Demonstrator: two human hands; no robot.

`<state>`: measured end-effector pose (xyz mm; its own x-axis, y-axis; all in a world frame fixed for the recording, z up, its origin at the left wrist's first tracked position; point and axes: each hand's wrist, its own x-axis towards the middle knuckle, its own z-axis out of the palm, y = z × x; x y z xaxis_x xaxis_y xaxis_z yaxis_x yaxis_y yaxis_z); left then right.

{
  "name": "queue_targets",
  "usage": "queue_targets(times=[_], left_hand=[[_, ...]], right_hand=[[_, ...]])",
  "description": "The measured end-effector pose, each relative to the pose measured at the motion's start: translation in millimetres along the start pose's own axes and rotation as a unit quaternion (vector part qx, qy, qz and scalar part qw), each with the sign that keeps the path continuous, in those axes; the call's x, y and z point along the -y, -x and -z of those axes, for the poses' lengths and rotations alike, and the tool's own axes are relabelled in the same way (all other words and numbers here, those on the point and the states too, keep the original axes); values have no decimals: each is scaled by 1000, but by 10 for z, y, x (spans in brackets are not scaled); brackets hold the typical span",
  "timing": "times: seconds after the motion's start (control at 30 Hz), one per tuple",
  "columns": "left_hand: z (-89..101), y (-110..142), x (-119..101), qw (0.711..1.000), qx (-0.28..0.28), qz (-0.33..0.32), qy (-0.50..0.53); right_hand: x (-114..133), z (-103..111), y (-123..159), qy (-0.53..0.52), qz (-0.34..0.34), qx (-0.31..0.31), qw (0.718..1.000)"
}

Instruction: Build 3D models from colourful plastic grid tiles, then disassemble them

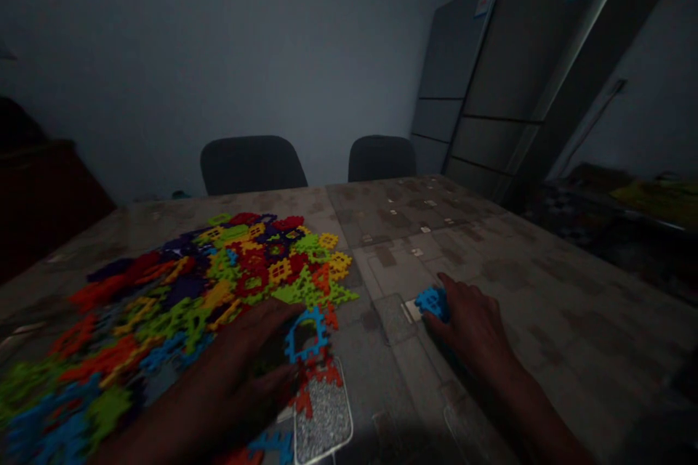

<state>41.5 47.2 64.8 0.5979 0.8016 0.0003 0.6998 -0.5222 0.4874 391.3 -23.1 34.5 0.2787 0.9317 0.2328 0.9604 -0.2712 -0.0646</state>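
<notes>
My left hand is at the right edge of a pile of colourful plastic interlocking pieces. Between its thumb and fingers is a blue interlocking piece with a large arched opening. Orange interlocking pieces lie just below and beside that hand. Apart from the pile, over the right part of the table, my right hand is closed on another blue interlocking piece. The fingers cover part of this second piece, so its full shape is hidden.
The pile of red, yellow, green, orange, purple and blue pieces spreads over the left half of the patterned table. Two dark chairs stand behind the far edge. Grey cabinets rise at the back right.
</notes>
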Motion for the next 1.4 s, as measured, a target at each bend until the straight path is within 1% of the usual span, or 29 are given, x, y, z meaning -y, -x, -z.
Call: queue_targets(times=[0.1, 0.17, 0.23, 0.3, 0.33, 0.4, 0.47, 0.5, 0.57, 0.63, 0.73, 0.83, 0.9, 1.0, 1.07, 1.13, 1.23, 1.3, 1.37, 1.4], left_hand=[[-86, -65, 1, 1000, -26, 0, 18], [-115, -120, -55, 999, -25, -14, 27], [-121, -178, -165, 999, -14, -28, 37], [-122, -242, -310, 998, -7, -37, 44], [-126, -282, -384, 998, -3, -41, 46], [-154, -390, -519, 997, -1, -50, 51], [-208, -552, -643, 996, -5, -70, 58], [-242, -654, -708, 995, -6, -82, 62], [-320, -888, -868, 992, -2, -107, 63], [-407, -1132, -1076, 991, 7, -127, 51], [-565, -1450, -1433, 989, 24, -143, 22], [-759, -1665, -1734, 988, 40, -147, -6], [-891, -1752, -1859, 989, 45, -140, -27], [-1047, -1816, -1939, 990, 47, -121, -54], [-1109, -1829, -1948, 990, 51, -112, -67], [-1138, -1827, -1949, 990, 55, -108, -75], [-1132, -1813, -1954, 990, 57, -106, -77], [-1096, -1798, -1945, 990, 54, -107, -71], [-1036, -1776, -1899, 991, 50, -110, -60], [-1000, -1760, -1857, 991, 48, -111, -53]], right_hand=[[-18, -2, 16, -5, -3, 0, 1000], [-51, -1, 10, -16, -5, -21, 1000], [-109, 8, -13, -49, -14, -58, 997], [-193, 32, -49, -120, -32, -95, 988], [-244, 52, -69, -171, -45, -106, 979], [-350, 107, -106, -278, -79, -122, 950], [-448, 170, -133, -357, -114, -145, 916], [-487, 198, -143, -380, -130, -159, 902], [-542, 241, -155, -395, -157, -182, 887], [-566, 262, -159, -395, -174, -185, 883], [-570, 267, -156, -400, -180, -180, 881], [-571, 263, -150, -413, -182, -189, 872], [-576, 258, -147, -420, -184, -196, 867], [-580, 249, -143, -425, -180, -196, 865], [-577, 249, -136, -423, -178, -194, 867], [-576, 253, -127, -424, -173, -191, 868], [-592, 244, -118, -416, -161, -188, 875], [-620, 208, -123, -371, -158, -158, 902], [-654, 142, -136, -307, -153, -103, 934], [-671, 102, -143, -280, -149, -74, 945]])
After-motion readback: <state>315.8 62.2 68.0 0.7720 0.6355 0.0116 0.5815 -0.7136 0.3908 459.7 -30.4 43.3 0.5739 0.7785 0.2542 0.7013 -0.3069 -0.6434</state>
